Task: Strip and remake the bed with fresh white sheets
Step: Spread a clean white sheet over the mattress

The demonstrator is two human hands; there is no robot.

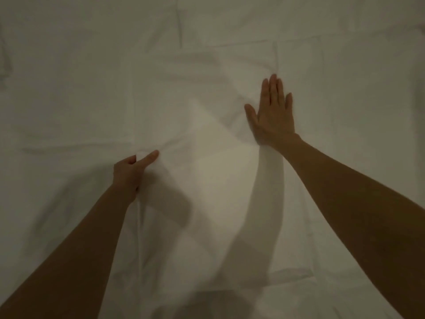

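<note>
White sheet [80, 93], one, creased, covers the bed across the whole view. Left hand [128, 173] pinches a raised fold of it between thumb and fingers [150, 156]. Right hand [273, 113] lies flat on it, fingers straight and together.

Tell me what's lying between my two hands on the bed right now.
Only white sheet, creased and shadowed, lies between the left hand pinching a fold and the flat right hand, as the head view shows.
</note>
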